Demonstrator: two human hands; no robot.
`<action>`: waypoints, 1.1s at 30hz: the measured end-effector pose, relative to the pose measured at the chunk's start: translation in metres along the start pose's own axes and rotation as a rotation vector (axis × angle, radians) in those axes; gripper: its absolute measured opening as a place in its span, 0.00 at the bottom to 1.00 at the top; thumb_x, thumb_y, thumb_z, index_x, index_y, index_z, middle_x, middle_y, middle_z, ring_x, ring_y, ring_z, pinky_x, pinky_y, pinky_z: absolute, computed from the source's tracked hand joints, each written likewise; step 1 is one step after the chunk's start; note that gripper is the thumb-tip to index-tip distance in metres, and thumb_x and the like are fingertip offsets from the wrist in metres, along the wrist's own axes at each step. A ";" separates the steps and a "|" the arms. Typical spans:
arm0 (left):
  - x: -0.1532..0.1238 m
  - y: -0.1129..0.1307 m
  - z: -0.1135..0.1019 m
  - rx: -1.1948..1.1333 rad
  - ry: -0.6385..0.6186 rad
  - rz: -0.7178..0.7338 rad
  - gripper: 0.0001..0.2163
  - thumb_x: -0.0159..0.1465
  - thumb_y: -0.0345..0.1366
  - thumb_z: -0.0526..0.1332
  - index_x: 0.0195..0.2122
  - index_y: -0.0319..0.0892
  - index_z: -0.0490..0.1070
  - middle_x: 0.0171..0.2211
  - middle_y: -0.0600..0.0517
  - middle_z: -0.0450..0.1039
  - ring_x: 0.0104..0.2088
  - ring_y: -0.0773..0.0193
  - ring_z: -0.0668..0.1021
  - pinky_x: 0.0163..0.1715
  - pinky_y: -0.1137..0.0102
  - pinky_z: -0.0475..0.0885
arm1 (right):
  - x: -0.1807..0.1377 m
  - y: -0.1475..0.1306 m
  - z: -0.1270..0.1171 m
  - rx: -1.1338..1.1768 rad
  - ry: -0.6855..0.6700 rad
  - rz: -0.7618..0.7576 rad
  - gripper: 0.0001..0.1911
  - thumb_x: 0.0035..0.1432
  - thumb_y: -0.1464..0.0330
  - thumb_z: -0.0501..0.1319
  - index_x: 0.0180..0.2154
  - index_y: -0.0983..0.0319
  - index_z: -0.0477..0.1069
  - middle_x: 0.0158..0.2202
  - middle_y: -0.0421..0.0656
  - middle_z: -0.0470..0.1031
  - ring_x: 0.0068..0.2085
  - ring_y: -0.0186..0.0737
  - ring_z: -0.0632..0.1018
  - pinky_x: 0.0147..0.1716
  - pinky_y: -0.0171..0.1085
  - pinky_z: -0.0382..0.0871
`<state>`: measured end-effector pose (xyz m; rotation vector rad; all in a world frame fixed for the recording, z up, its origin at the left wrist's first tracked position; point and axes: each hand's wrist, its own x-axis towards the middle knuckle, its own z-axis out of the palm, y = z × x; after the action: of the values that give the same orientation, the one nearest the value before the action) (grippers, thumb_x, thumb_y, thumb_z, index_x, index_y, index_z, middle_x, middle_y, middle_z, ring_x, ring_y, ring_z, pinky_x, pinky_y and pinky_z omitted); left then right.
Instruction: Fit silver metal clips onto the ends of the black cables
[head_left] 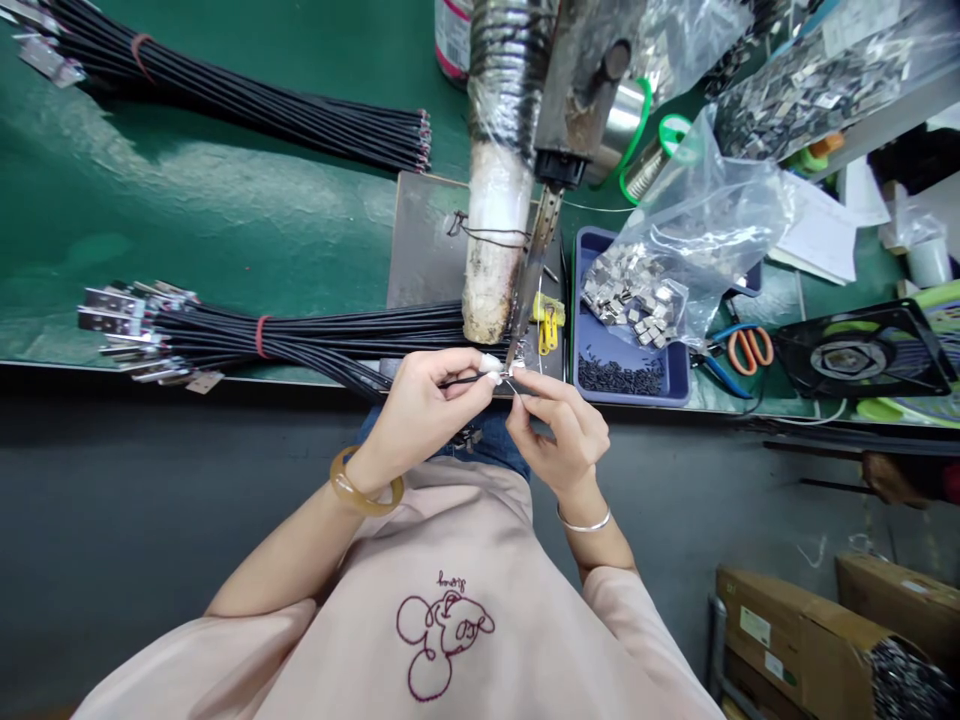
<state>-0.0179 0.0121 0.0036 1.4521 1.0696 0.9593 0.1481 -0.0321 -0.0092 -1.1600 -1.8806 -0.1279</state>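
My left hand (431,405) pinches the end of a black cable (461,380) at the table's front edge. White covers wrap some of its fingertips. My right hand (559,425) is closed close beside it, with a thin silvery solder wire (515,387) between the fingers. Both sets of fingertips meet just under the metal tip of a soldering iron (534,270) that points down from a stand. What sits at the cable's very end is too small to make out. A bundle of black cables (322,335) with metal connectors lies to the left, tied with a red band.
A wrapped duct (495,220) hangs beside the iron. Right of it stand a blue tray (682,385) with small metal and black parts, pliers (724,370), orange-handled scissors (750,350) and a fan (862,350). Another cable bundle (262,100) lies behind. Solder spools (652,160) stand at the back.
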 end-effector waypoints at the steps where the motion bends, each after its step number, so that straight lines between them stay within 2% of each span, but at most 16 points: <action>1: 0.000 0.001 0.000 0.011 -0.002 0.011 0.06 0.61 0.33 0.63 0.29 0.36 0.78 0.21 0.55 0.67 0.21 0.73 0.62 0.20 0.76 0.57 | 0.001 -0.001 -0.001 0.005 0.015 0.017 0.12 0.57 0.78 0.66 0.38 0.56 0.70 0.42 0.45 0.85 0.41 0.39 0.86 0.39 0.36 0.84; 4: -0.002 0.003 -0.002 0.062 -0.017 0.099 0.06 0.61 0.31 0.62 0.29 0.36 0.78 0.21 0.56 0.64 0.21 0.73 0.62 0.20 0.75 0.57 | 0.004 -0.003 -0.004 0.090 0.015 0.175 0.10 0.60 0.77 0.65 0.39 0.55 0.73 0.43 0.43 0.84 0.43 0.39 0.86 0.39 0.38 0.84; 7: -0.003 0.003 -0.004 0.105 -0.021 0.179 0.07 0.61 0.29 0.62 0.27 0.37 0.78 0.20 0.58 0.57 0.21 0.73 0.60 0.20 0.74 0.55 | 0.009 -0.005 -0.007 0.270 -0.087 0.411 0.05 0.63 0.74 0.63 0.36 0.57 0.74 0.42 0.42 0.83 0.41 0.37 0.85 0.35 0.36 0.83; 9: -0.003 0.002 -0.005 0.100 -0.019 0.177 0.08 0.61 0.29 0.62 0.27 0.36 0.78 0.20 0.58 0.57 0.21 0.73 0.59 0.20 0.74 0.55 | 0.011 -0.006 -0.008 0.327 -0.120 0.469 0.05 0.63 0.73 0.63 0.34 0.58 0.73 0.41 0.41 0.83 0.40 0.36 0.84 0.34 0.35 0.83; 16: -0.002 0.006 -0.003 0.049 0.004 0.059 0.08 0.60 0.32 0.62 0.30 0.34 0.80 0.19 0.57 0.65 0.20 0.74 0.59 0.19 0.77 0.54 | 0.012 -0.006 -0.008 0.219 -0.100 0.307 0.07 0.61 0.76 0.63 0.33 0.58 0.72 0.41 0.42 0.83 0.44 0.39 0.84 0.44 0.42 0.80; 21: 0.001 0.008 -0.001 0.029 0.029 0.007 0.09 0.59 0.34 0.63 0.31 0.33 0.81 0.20 0.54 0.70 0.20 0.74 0.60 0.19 0.77 0.57 | 0.014 -0.004 -0.005 0.206 -0.086 0.282 0.07 0.61 0.76 0.63 0.33 0.58 0.72 0.41 0.43 0.83 0.44 0.39 0.84 0.45 0.41 0.80; 27: 0.004 0.013 0.000 0.032 0.077 0.023 0.08 0.57 0.33 0.63 0.28 0.34 0.80 0.18 0.56 0.68 0.19 0.75 0.59 0.18 0.78 0.56 | 0.018 -0.004 -0.006 0.210 -0.069 0.245 0.08 0.60 0.77 0.64 0.35 0.58 0.73 0.42 0.43 0.83 0.46 0.39 0.84 0.46 0.40 0.80; 33: 0.005 0.009 0.000 0.025 0.035 0.002 0.07 0.57 0.32 0.62 0.27 0.34 0.79 0.19 0.56 0.67 0.19 0.75 0.59 0.18 0.79 0.56 | 0.015 -0.006 -0.011 0.201 -0.139 0.236 0.09 0.59 0.79 0.62 0.34 0.58 0.69 0.46 0.47 0.83 0.44 0.38 0.85 0.45 0.38 0.82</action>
<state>-0.0153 0.0159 0.0124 1.4616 1.1098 0.9794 0.1479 -0.0310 0.0099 -1.2657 -1.8120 0.2728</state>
